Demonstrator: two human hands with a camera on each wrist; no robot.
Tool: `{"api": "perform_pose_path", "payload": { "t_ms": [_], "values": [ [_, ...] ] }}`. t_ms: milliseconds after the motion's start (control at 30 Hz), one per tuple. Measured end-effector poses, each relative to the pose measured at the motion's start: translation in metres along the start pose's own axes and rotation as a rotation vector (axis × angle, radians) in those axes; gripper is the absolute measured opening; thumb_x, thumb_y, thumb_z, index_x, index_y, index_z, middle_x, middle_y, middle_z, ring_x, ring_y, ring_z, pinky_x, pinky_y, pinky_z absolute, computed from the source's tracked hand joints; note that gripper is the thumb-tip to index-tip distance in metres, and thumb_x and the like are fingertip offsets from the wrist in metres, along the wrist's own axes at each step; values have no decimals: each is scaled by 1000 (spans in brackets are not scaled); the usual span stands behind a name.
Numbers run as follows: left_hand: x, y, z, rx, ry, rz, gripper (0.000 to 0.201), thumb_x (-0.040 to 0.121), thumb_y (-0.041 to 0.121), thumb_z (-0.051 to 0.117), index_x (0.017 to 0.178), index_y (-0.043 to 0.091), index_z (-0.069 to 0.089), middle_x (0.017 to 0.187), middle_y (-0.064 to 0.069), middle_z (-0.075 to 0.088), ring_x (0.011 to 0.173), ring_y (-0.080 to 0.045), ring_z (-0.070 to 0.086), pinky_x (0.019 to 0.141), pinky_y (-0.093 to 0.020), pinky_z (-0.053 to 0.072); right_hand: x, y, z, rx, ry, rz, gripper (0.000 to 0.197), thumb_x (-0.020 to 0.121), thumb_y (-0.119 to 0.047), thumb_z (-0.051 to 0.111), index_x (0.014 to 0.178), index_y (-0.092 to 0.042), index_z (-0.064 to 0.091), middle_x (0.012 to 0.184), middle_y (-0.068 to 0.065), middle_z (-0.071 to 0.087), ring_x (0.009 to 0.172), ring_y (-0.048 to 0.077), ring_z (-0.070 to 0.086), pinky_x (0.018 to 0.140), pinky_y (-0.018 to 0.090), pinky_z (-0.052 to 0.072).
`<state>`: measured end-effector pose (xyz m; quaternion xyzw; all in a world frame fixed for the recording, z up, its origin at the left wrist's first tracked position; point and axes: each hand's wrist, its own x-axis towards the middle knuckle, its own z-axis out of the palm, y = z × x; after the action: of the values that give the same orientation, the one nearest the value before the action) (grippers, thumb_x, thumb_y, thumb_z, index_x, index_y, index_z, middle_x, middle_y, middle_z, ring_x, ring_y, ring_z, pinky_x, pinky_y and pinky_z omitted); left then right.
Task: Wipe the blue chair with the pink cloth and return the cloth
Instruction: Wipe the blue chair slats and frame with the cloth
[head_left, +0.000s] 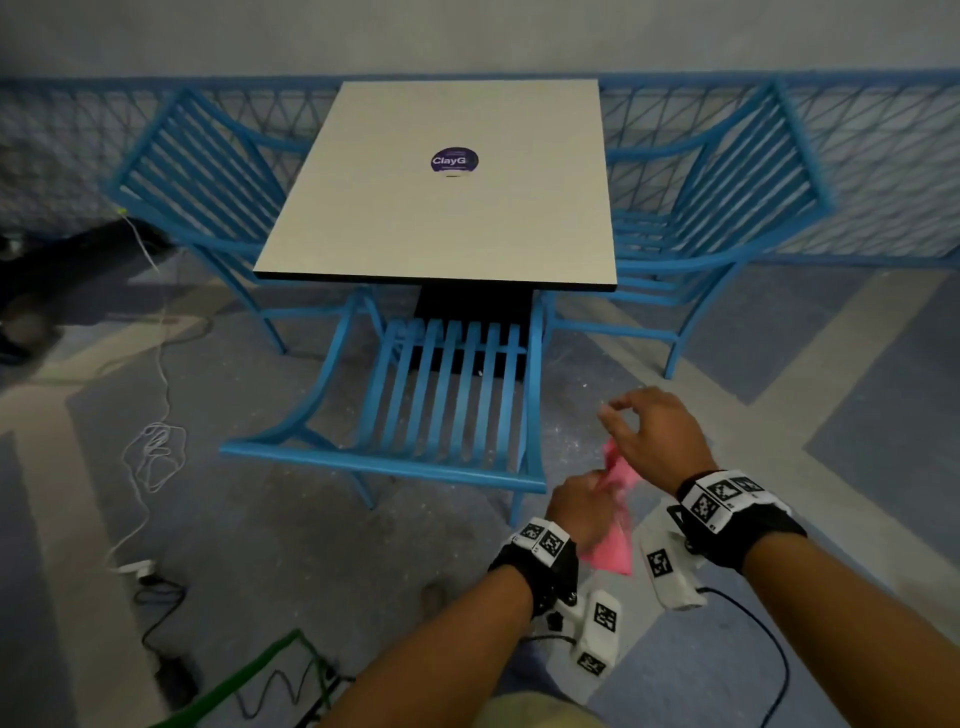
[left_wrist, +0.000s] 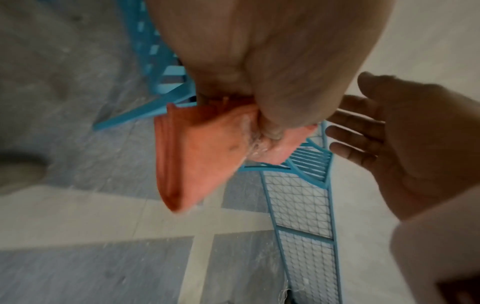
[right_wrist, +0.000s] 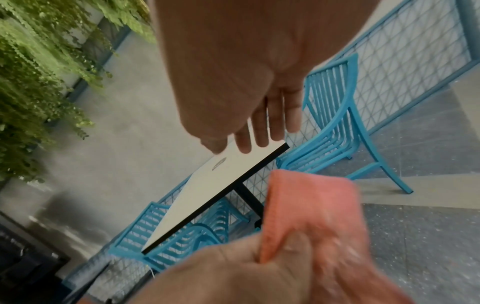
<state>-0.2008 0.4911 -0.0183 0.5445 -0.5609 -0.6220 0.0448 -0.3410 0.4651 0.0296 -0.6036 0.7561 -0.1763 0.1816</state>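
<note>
A blue slatted chair (head_left: 441, 400) stands in front of me, its seat tucked half under the white table (head_left: 436, 182). My left hand (head_left: 579, 506) grips the folded pink cloth (head_left: 615, 525) to the right of the chair's back rail; the cloth (left_wrist: 205, 152) hangs down from the fist. My right hand (head_left: 649, 431) hovers just above and right of the cloth with its fingers loosely spread and nothing in it; in the right wrist view the fingers (right_wrist: 262, 127) point toward the table and the cloth (right_wrist: 311, 209) shows below them.
Two more blue chairs (head_left: 208, 182) (head_left: 727, 208) flank the table before a blue mesh fence (head_left: 883, 156). White and black cables (head_left: 150, 447) and a power strip lie on the floor at left. Green plants (right_wrist: 39, 82) hang on a wall.
</note>
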Motion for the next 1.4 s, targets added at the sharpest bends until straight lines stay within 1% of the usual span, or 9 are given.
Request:
{"api": "perform_pose_path", "payload": {
  "t_ms": [267,400,466,666,833,900,1066,1200,1399],
  "values": [
    [25,12,-106,343,377,253,34,110,41,37,129,30,63,69,-5,62,55,-18,54,47,-28,42,-9,8,-27,71,232,69,37,94,-49,51,97,-16,69,102,8,68,98,28,60,81,35,44],
    [32,-7,-89,374,192,105,55,103,59,30,101,17,67,86,-8,70,78,-30,65,73,-37,51,-15,14,-14,71,152,154,39,94,-51,51,99,-17,69,107,9,68,102,28,59,83,35,44],
    [25,-16,-64,361,131,97,49,104,54,35,110,19,69,103,-10,74,94,-32,69,82,-39,54,-18,15,-6,78,133,162,38,93,-50,52,99,-17,69,106,8,68,101,27,60,83,36,44],
    [30,19,-29,159,36,170,36,105,40,40,113,19,68,99,-6,71,84,-25,66,77,-39,55,-18,16,-7,132,319,181,36,95,-45,50,91,-15,69,100,8,68,96,28,59,83,34,42],
    [37,39,-14,805,-154,464,23,104,26,50,123,29,62,101,-7,75,89,-31,72,86,-42,55,-23,24,-10,69,317,236,42,97,-49,45,96,-16,70,108,7,68,100,26,59,85,36,45],
    [41,34,-21,1169,-272,461,23,95,16,62,118,20,63,97,-8,74,90,-34,70,92,-47,56,-25,26,-8,48,293,239,46,97,-52,43,97,-16,71,109,8,68,99,27,59,85,37,47],
    [25,10,-36,1674,-610,398,36,72,30,87,102,14,76,105,-8,78,97,-27,74,89,-43,62,-31,27,5,65,266,201,57,94,-61,36,92,-17,72,105,6,70,98,25,61,86,41,51],
    [10,-10,-33,1758,-623,547,39,77,34,83,112,17,76,117,-7,76,107,-27,71,93,-37,58,-26,12,16,43,192,152,56,94,-60,35,90,-18,73,104,7,71,97,25,63,84,39,51],
    [-13,-51,-102,1462,-480,350,33,78,19,77,107,5,72,108,-17,74,98,-31,70,87,-44,61,-8,-32,34,47,114,44,53,93,-58,36,85,-19,72,96,6,70,92,26,62,81,37,49]
  ]
}}
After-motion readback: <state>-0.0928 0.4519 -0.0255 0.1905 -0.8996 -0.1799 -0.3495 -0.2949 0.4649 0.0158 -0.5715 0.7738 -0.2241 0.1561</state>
